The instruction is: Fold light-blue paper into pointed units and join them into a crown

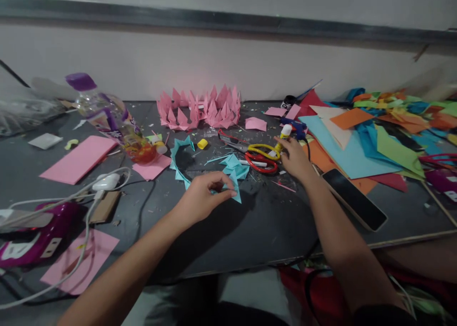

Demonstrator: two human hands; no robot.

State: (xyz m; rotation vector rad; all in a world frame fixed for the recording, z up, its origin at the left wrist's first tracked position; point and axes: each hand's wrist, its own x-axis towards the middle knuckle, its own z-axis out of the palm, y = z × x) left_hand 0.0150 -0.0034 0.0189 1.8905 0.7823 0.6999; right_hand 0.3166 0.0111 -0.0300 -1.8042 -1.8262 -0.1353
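Note:
My left hand (205, 195) is closed in a pinch on a light-blue folded paper piece (235, 189), held above the front part of the table. My right hand (295, 158) has its fingers around a yellow glue stick (286, 132) with a white end. Just left of that hand lie scissors (263, 159) with red and yellow handles. More light-blue folded paper (233, 166) rests between the hands. A curved chain of blue folded points (174, 159) lies behind my left hand, and a small yellow cap (202, 143) sits beside it.
Two pink folded-paper rings (178, 114) stand near the wall. A tilted plastic bottle (117, 121) and pink sheets (80, 159) are at left, with white cables (87, 221). At right are a phone (353, 198) and piled coloured paper (357, 145).

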